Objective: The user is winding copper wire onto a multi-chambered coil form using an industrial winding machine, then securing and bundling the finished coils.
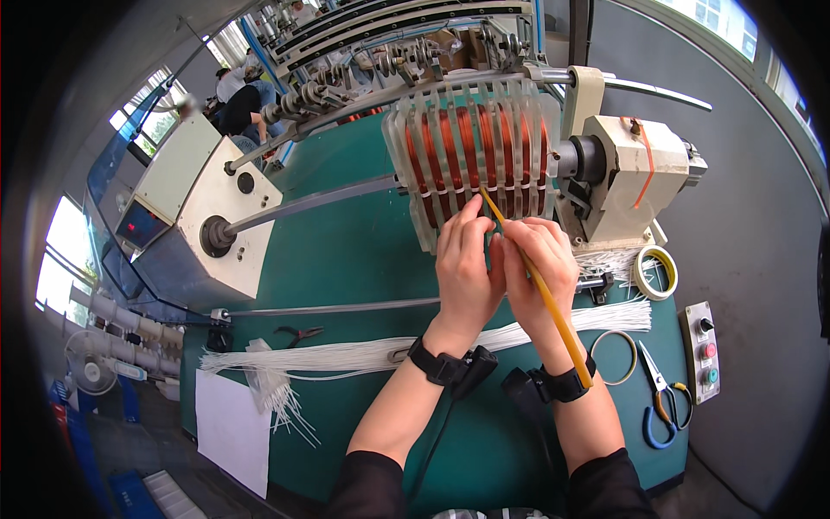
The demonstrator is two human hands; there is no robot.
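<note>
A copper wire coil assembly (471,147), wound in several rows between pale translucent plates, is mounted on the shaft of a winding machine. White ties cross its rows in a line. My right hand (543,264) is closed round a long yellow stick (546,298), whose upper tip touches the coil near the white ties. At the coil's near side is my left hand (465,264), its fingers bent and drawn together beside the stick's tip. What its fingers pinch, if anything, is hidden. Both wrists wear black straps.
A bundle of white ties (354,356) stretches across the green table behind my forearms. Small pliers (298,334) and white paper (233,428) lie left. Scissors (659,394), tape (655,272) and a button box (702,353) are right. Another person (242,108) is far left.
</note>
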